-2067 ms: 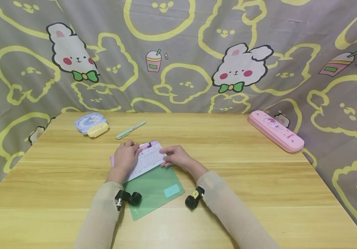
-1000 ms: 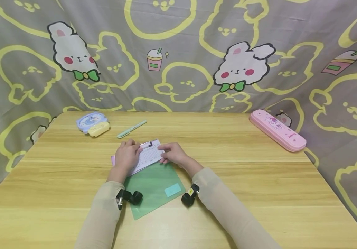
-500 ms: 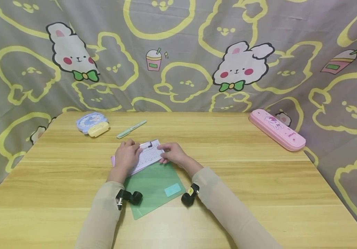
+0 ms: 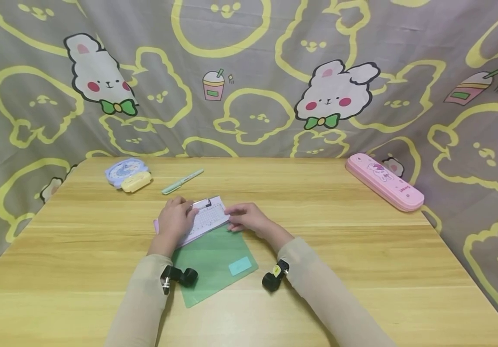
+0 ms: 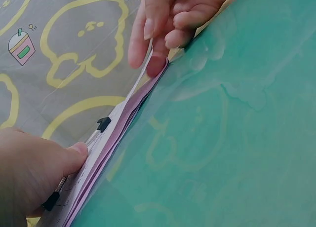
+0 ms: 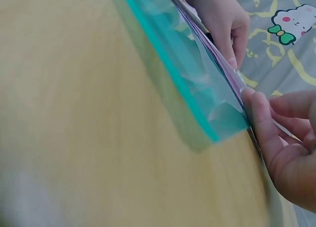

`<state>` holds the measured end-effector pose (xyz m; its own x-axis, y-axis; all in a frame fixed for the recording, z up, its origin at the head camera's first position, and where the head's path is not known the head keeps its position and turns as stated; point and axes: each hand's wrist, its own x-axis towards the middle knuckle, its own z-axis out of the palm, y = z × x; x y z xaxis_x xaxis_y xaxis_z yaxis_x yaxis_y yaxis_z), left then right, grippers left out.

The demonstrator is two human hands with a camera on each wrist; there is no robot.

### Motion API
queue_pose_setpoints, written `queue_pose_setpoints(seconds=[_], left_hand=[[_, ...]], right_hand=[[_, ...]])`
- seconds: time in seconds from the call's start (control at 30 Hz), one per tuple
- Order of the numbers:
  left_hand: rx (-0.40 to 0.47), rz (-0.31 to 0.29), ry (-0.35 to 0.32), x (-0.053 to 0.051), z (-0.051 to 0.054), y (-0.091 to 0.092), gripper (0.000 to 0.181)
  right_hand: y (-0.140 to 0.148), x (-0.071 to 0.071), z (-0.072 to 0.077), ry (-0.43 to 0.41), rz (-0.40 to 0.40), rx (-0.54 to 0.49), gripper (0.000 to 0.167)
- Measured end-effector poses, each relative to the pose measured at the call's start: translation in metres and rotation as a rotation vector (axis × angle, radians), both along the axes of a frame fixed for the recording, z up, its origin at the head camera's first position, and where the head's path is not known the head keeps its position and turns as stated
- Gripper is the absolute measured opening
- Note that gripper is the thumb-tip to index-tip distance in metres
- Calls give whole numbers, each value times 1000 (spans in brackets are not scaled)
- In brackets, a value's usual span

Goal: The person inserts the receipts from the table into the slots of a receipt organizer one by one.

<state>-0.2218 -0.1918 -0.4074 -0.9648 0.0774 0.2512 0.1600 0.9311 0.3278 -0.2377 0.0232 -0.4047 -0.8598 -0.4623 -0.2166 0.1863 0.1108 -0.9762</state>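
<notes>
A small clipboard with a translucent green cover folded toward me lies mid-table. A white printed sheet with a grid lies on it, its upper edge at the metal clip. My left hand grips the clipboard's left side, thumb on the clip; its other fingers are mostly hidden. My right hand pinches the sheet's right edge between thumb and fingers. In the left wrist view, the sheet's edge stands slightly apart from the purple layers beneath. The right wrist view shows both hands at the clipboard's edge.
Behind, to the left, lie a blue round clock-like item with a yellow part and a light green pen. A pink pencil case lies at the back right. A patterned curtain hangs behind the wooden table.
Since the earliest frame the sheet has slid up and away from me, and the clip now shows over it. Lately my right hand has shifted slightly right; my left hand stays put.
</notes>
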Motion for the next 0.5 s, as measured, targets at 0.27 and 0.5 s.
queue_pose_setpoints(seconds=[0.27, 0.5], left_hand=[[85, 20, -34, 0, -1, -5, 38], [245, 24, -53, -1, -2, -13, 45]], right_hand=[[15, 6, 1, -8, 89, -11, 32], [36, 8, 7, 47, 154, 98, 38]])
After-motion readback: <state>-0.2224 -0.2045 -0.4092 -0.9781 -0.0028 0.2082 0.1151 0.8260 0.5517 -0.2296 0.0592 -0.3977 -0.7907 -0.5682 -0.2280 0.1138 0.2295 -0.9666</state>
